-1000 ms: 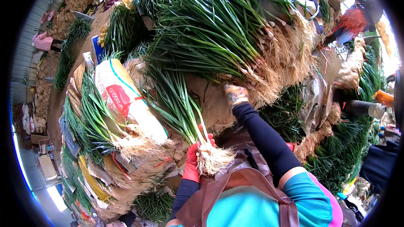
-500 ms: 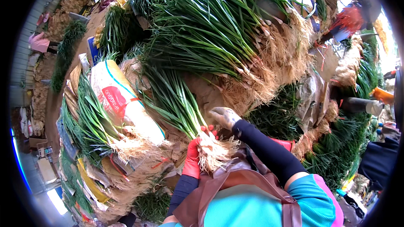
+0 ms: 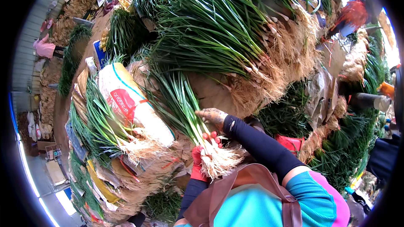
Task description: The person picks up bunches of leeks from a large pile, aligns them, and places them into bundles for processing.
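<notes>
Head view. Left hand (image 3: pixel 198 164), red-gloved, is clamped round the bunch (image 3: pixel 191 120) of green stalks, low on the pale stems, just above the roots (image 3: pixel 221 158). Bunch slants in front of the apron (image 3: pixel 227 180), roots toward the wearer, leaves running up-left between sack (image 3: pixel 132 98) and pile (image 3: pixel 206 33). Right hand (image 3: pixel 214 117) is at the bunch's right side, fingers extended, tips at the stems; cannot tell whether they pinch any. Second bunch (image 3: pixel 111 128) lies left of the sack, well apart from the hands.

Risks, my judgement: a slack left grip could let inner stalks slide out. A hard pull by the right fingers could bend or tear leaves. Leaf tips lie close to the pile's leaves, so lifting could snag them. Loose roots could catch on the apron.
</notes>
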Action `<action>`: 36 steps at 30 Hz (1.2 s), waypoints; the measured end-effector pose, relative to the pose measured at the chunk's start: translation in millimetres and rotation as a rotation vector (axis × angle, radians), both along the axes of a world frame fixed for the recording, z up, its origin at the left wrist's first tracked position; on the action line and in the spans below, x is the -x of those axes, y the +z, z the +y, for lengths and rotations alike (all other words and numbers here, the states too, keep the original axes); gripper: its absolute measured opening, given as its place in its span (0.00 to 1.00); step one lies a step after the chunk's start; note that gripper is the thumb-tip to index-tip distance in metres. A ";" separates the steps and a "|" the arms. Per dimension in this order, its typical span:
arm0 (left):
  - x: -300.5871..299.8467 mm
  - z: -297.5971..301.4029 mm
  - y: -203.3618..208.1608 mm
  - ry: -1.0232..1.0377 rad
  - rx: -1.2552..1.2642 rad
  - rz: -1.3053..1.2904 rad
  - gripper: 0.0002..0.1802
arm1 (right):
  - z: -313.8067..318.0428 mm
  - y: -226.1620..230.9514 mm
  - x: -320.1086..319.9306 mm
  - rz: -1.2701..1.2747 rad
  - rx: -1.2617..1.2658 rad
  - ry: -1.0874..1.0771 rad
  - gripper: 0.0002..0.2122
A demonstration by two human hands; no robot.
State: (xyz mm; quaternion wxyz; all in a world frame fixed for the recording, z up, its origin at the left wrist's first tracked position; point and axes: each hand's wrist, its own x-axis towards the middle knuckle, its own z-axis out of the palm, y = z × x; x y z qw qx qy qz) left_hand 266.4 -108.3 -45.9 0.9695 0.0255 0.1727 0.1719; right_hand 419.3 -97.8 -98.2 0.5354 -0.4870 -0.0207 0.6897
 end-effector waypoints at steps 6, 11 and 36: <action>11.3 3.8 -12.0 -0.061 0.014 -0.015 0.26 | -13.8 51.9 -9.6 -1.004 0.167 0.176 0.17; 2.7 -4.6 -19.0 0.053 0.051 0.130 0.22 | -13.2 53.7 -8.4 -0.185 0.185 0.074 0.19; 0.8 0.2 -3.0 0.005 0.046 0.055 0.22 | 12.6 -3.9 -1.2 -0.130 -0.017 -0.241 0.08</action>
